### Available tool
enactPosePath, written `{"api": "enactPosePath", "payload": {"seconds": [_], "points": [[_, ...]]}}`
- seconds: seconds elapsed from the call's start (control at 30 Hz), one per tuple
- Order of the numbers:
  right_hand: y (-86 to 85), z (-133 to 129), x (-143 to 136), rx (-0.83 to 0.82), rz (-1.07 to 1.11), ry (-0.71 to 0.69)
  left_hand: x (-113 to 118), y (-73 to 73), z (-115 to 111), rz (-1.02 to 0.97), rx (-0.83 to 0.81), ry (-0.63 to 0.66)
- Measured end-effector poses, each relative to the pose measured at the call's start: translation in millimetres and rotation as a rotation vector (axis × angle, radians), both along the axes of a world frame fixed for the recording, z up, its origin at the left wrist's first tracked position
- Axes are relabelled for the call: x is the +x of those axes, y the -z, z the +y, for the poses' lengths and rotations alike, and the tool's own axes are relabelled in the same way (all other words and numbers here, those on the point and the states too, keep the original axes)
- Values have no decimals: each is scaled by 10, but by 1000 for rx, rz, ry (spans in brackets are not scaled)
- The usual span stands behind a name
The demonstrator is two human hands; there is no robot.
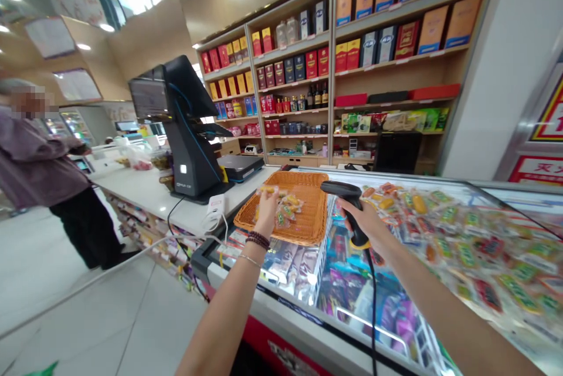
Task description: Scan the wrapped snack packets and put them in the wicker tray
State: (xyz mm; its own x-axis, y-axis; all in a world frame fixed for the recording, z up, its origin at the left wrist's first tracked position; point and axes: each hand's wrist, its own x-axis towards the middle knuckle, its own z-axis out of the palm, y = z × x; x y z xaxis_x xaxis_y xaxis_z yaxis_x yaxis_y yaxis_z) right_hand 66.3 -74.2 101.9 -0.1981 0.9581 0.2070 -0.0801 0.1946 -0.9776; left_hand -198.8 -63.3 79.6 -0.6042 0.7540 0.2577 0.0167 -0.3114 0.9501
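Note:
My right hand (367, 220) is wrapped round the handle of a black barcode scanner (341, 189), its head pointing left and its cable hanging down. Over the left part of an orange wicker basket (312, 226), my left hand (267, 212) has its fingers closed at a small yellowish snack packet (266, 189). Several clear-wrapped snack packets (288, 209) with yellow and green lie in the basket beside that hand. More wrapped packets (466, 241) are spread over the glass freezer top to the right of the scanner.
The basket rests on a glass-topped chest freezer (281, 300) with bagged goods inside. A checkout terminal (187, 135) and a white box with cables (215, 206) stand left. Another person (35, 147) is across the counter. Shelves of boxes (290, 71) line the back.

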Motion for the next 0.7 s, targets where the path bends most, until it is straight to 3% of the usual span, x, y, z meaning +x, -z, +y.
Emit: {"api": "enactPosePath", "payload": {"seconds": [0.1, 0.23, 0.33, 0.43, 0.57, 0.7], "points": [[-6, -7, 236, 4, 64, 68, 212, -56, 11, 127, 82, -52], [-6, -75, 679, 17, 121, 179, 847, -46, 51, 467, 128, 190], [55, -161, 990, 20, 126, 268, 1403, 106, 15, 792, -104, 383], [173, -228, 1200, 6, 125, 339, 1839, 331, -27, 1008, -329, 456], [326, -251, 1286, -41, 99, 396, 2154, 568, 48, 1008, -358, 502], [382, -268, 1236, -30, 78, 388, 2267, 726, 230, 763, -198, 514]]}}
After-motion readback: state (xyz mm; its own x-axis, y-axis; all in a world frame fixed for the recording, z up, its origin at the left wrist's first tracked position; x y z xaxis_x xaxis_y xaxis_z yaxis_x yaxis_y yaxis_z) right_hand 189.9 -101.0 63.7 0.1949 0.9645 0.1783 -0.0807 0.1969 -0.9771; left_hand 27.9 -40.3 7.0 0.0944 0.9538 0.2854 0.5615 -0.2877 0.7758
